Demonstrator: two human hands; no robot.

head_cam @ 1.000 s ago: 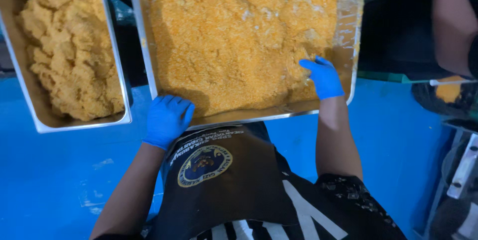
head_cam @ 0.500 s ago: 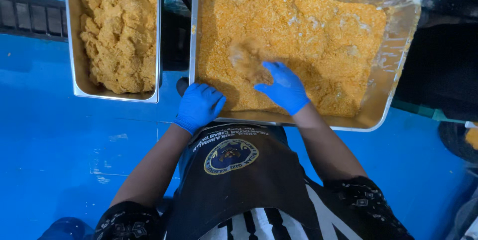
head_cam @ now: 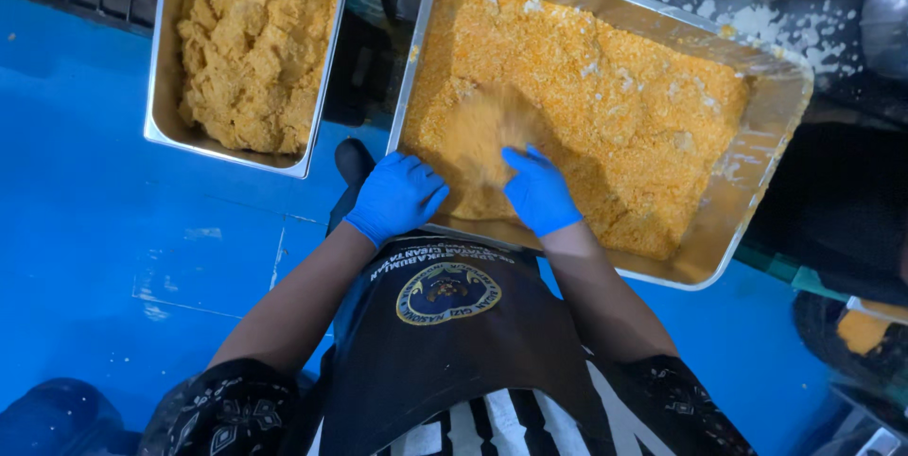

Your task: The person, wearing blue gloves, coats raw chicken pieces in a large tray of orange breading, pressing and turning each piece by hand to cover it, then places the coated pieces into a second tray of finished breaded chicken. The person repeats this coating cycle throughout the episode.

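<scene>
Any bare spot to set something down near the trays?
Bare blue surface left of the gloved left hand, below the smaller steel tray of breaded pieces. Crowded: large crumb-filled steel tray under both hands; narrow dark gap between the trays.

The light is bright and even, falling from overhead; the blue surface [head_cam: 123,229] is saturated and shows only soft, short shadows; a pale sheen runs along the metal rim of the large tray [head_cam: 757,191] at its right side, without hard glare; the orange crumbs [head_cam: 615,106] are crisp in the middle of the tray, while the piece between the left hand [head_cam: 395,196] and right hand [head_cam: 539,193] is smeared by motion; the far right corner lies dark and murky; straight edges bow slightly toward the frame's borders.
</scene>
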